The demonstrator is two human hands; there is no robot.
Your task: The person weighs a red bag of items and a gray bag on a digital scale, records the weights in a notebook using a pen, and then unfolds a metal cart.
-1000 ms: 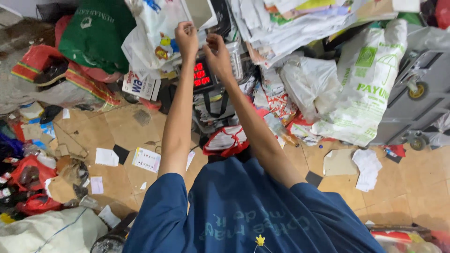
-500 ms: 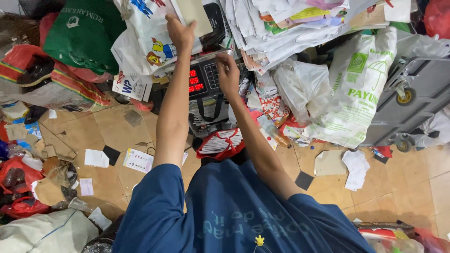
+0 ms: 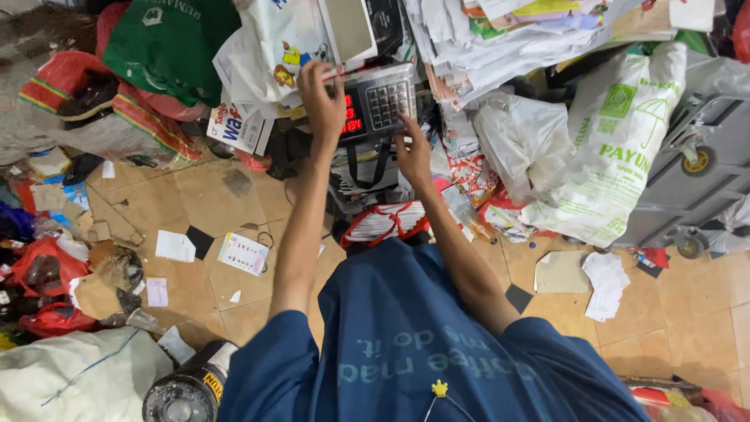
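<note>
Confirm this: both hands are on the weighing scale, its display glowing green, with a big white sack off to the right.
Not quite. The head view shows the weighing scale display glowing red, not green. The left hand and right hand are on it, and the white sack does lie to the right.

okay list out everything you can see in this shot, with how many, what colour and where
weighing scale: one, grey, red lit digits, top centre
paper stacks: several, mostly white, top right
printed sack: one, white and green, right
green bag: one, top left
trolley: one, grey, far right
bundled papers in red bag: one, below scale
paper scraps: several, white, on tan floor tiles
tin can: one, dark, bottom left
left hand: at scale's left edge, holding a thin red object
right hand: fingers on keypad
</note>
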